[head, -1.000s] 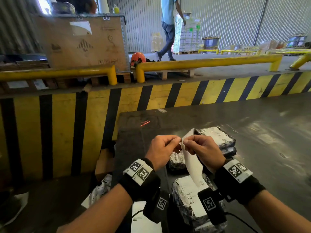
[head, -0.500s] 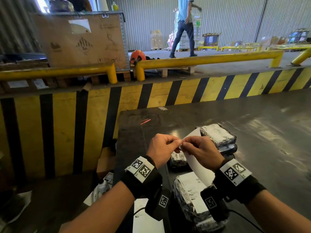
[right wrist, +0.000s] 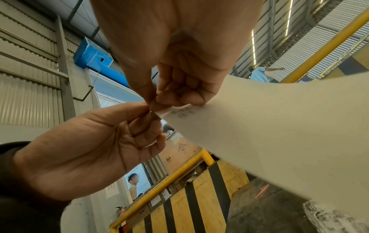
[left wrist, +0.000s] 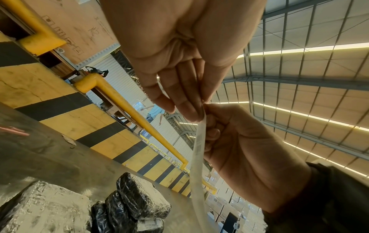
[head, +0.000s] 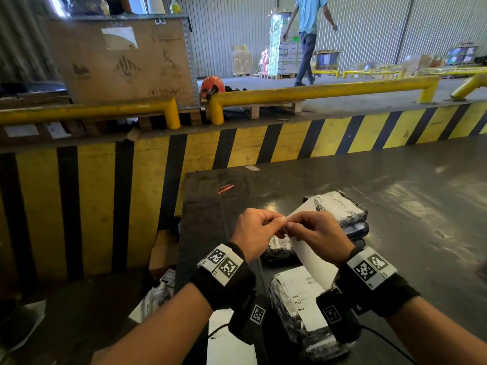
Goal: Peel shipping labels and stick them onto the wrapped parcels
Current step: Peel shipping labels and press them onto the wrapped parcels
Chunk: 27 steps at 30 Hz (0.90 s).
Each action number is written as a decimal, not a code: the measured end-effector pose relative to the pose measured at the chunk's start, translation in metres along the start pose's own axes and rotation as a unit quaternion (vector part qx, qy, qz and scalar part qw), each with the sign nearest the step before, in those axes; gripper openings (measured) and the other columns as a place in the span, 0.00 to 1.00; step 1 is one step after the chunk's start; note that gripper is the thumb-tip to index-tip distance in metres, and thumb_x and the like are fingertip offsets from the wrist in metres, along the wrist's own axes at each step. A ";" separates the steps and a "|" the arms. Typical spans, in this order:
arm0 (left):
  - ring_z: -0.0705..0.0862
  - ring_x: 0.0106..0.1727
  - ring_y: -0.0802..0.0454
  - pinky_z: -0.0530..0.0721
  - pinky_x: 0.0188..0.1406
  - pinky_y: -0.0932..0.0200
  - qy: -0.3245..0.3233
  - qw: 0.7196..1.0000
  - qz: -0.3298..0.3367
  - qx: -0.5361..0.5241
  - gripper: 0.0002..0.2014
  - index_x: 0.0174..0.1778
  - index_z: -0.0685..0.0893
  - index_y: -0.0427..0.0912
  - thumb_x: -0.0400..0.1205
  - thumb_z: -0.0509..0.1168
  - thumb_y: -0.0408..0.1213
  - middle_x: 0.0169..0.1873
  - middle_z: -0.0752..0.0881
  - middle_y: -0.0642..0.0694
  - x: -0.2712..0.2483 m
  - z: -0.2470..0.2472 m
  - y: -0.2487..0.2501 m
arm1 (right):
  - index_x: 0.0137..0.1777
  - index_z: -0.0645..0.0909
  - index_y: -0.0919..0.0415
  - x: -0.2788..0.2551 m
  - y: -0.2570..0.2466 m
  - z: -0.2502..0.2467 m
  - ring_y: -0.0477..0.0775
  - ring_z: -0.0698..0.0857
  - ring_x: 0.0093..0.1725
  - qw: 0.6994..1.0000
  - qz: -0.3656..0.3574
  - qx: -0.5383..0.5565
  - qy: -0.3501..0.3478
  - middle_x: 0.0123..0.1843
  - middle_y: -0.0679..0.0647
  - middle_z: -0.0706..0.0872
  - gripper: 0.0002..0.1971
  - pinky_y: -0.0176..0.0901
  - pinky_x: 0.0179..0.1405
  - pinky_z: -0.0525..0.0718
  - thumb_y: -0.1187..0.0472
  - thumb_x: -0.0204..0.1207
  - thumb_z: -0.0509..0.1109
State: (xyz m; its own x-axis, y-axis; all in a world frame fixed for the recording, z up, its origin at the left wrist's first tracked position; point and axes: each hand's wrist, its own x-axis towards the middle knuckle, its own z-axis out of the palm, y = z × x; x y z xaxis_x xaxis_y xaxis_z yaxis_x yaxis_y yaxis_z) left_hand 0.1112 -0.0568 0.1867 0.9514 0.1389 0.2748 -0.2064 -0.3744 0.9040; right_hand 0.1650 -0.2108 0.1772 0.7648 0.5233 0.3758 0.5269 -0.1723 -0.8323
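Observation:
Both hands hold one white shipping label [head: 315,263] above the dark table [head: 408,206]. My left hand [head: 278,225] pinches its upper corner between thumb and fingertips. My right hand [head: 291,227] pinches the same corner right beside it. The sheet hangs down toward my right wrist. In the left wrist view the label [left wrist: 199,149] shows edge-on, and in the right wrist view the label [right wrist: 279,134] spreads wide. A film-wrapped parcel [head: 297,299] bearing a label lies below my hands. A stack of black wrapped parcels [head: 340,210] sits just beyond.
A small wrapped parcel [head: 279,250] lies under my hands. White sheets [head: 226,341] lie at the table's near left edge. A yellow-black striped barrier [head: 237,148] with yellow rails [head: 316,90] stands behind the table. A person [head: 308,38] walks in the far hall.
The label has swung from hanging upright to lying flatter over my right hand. Both hands have drawn closer at its corner. The person in the background has walked to the right.

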 end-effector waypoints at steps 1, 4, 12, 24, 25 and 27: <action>0.89 0.39 0.50 0.88 0.44 0.61 0.000 1.000 0.000 -0.001 0.08 0.48 0.90 0.36 0.80 0.67 0.33 0.39 0.91 0.38 0.000 0.000 0.000 | 0.41 0.87 0.57 0.000 0.000 0.000 0.46 0.84 0.32 1.000 -0.001 -0.006 -0.001 0.35 0.59 0.90 0.07 0.39 0.36 0.83 0.66 0.76 0.69; 0.89 0.40 0.49 0.89 0.46 0.58 -0.001 1.000 -0.002 -0.004 0.07 0.48 0.89 0.36 0.80 0.67 0.33 0.39 0.91 0.38 0.001 0.001 -0.001 | 0.40 0.87 0.58 0.001 0.000 -0.001 0.42 0.83 0.31 1.000 -0.004 -0.020 -0.007 0.34 0.55 0.89 0.08 0.34 0.35 0.83 0.67 0.76 0.68; 0.89 0.39 0.51 0.88 0.43 0.65 -0.008 1.000 0.005 0.003 0.08 0.50 0.89 0.34 0.80 0.66 0.32 0.40 0.90 0.37 0.001 0.000 -0.002 | 0.41 0.87 0.57 0.001 0.001 -0.002 0.42 0.83 0.31 0.999 -0.009 -0.032 -0.021 0.33 0.50 0.88 0.09 0.33 0.35 0.83 0.68 0.77 0.67; 0.89 0.42 0.53 0.88 0.47 0.62 -0.029 0.998 0.032 0.055 0.09 0.54 0.89 0.38 0.81 0.65 0.34 0.40 0.91 0.42 -0.001 0.003 -0.003 | 0.38 0.87 0.56 0.001 0.006 -0.004 0.47 0.86 0.35 0.998 -0.011 -0.062 -0.007 0.35 0.53 0.90 0.07 0.45 0.40 0.86 0.63 0.76 0.70; 0.89 0.41 0.53 0.88 0.47 0.63 -0.030 0.997 0.037 0.065 0.10 0.54 0.89 0.38 0.81 0.65 0.34 0.40 0.91 0.42 -0.002 0.004 -0.002 | 0.37 0.86 0.53 0.001 0.006 -0.004 0.44 0.85 0.33 0.998 -0.012 -0.069 -0.007 0.34 0.50 0.89 0.08 0.42 0.39 0.86 0.63 0.76 0.70; 0.89 0.41 0.53 0.88 0.46 0.62 -0.025 0.996 0.043 0.076 0.09 0.53 0.89 0.38 0.81 0.65 0.34 0.39 0.91 0.42 -0.002 0.005 -0.002 | 0.35 0.85 0.49 0.001 0.006 -0.004 0.40 0.85 0.32 0.996 -0.015 -0.085 -0.004 0.32 0.46 0.88 0.11 0.38 0.38 0.85 0.63 0.75 0.70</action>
State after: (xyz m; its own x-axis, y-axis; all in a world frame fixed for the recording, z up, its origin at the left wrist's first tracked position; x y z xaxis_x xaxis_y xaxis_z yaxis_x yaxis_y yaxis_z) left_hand 0.1109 -0.0607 0.1832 0.9424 0.0564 0.3296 -0.2545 -0.5186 0.8162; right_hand 0.1707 -0.2147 0.1748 0.7448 0.5370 0.3961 0.6055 -0.2943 -0.7394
